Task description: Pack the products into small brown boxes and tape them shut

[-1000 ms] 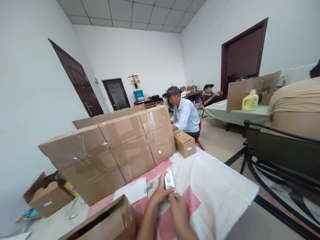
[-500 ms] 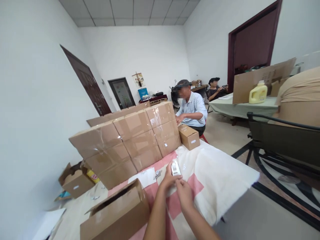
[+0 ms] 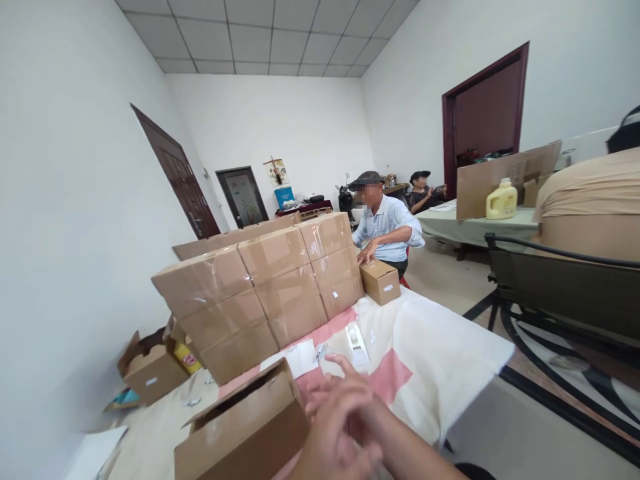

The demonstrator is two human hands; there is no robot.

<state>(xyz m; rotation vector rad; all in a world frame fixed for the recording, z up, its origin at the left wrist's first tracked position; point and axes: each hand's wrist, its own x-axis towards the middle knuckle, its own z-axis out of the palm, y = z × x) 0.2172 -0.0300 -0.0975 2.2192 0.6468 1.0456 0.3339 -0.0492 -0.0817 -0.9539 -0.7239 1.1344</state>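
Observation:
A small white device (image 3: 357, 339) lies by itself on the white and pink cloth (image 3: 440, 353), just beyond my hands. My left hand (image 3: 335, 417) is low in the view, blurred, with its fingers apart and nothing in them. It lies over my right hand (image 3: 373, 410), whose fingers are mostly hidden; only its forearm shows clearly. An open cardboard box (image 3: 245, 427) stands right beside my left hand. A white sheet of paper (image 3: 295, 360) lies between that box and the device.
Taped cardboard boxes (image 3: 270, 287) are stacked along the table's far side. Another person sits beyond them with a hand on a small box (image 3: 381, 280). A dark chair (image 3: 560, 287) stands at right, and an open box (image 3: 150, 370) sits at left.
The white device was held up between both my hands; now it lies on the cloth and my hands have drawn back toward me, overlapping.

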